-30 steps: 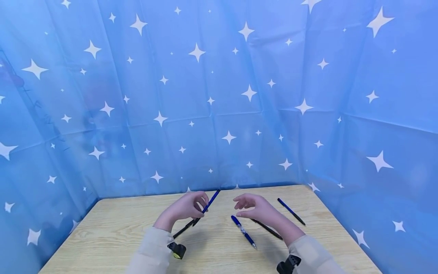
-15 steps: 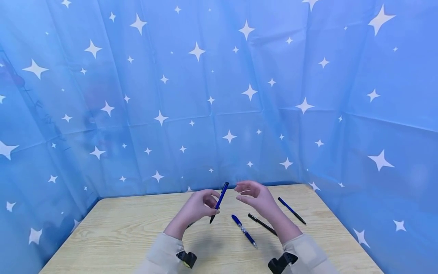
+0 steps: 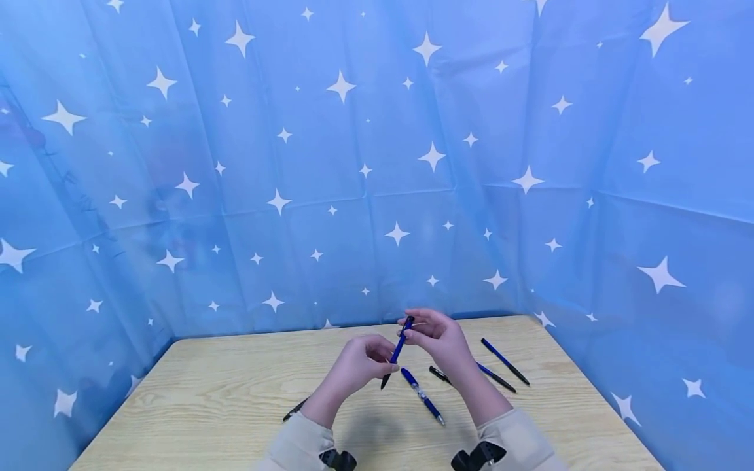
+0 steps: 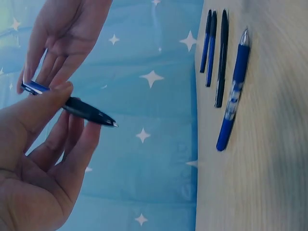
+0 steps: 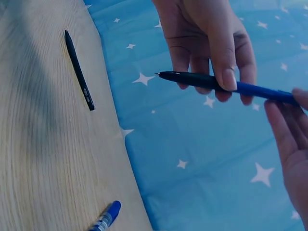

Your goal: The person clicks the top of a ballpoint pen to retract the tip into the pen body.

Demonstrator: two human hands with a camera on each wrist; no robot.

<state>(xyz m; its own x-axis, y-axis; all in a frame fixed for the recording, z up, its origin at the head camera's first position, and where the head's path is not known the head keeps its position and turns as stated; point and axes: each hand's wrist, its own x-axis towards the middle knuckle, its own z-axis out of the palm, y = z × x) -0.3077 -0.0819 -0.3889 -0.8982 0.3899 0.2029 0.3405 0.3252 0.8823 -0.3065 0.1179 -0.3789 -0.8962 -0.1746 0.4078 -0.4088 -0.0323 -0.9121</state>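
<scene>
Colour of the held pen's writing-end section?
The writing-end section is black, clearest in the right wrist view.

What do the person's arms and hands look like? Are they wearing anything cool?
The left hand and right hand have no gloves on. The left sleeve and right sleeve are long, plain and pale beige. By each cuff sits a chunky little black wrist camera. I can't see any cables.
</scene>
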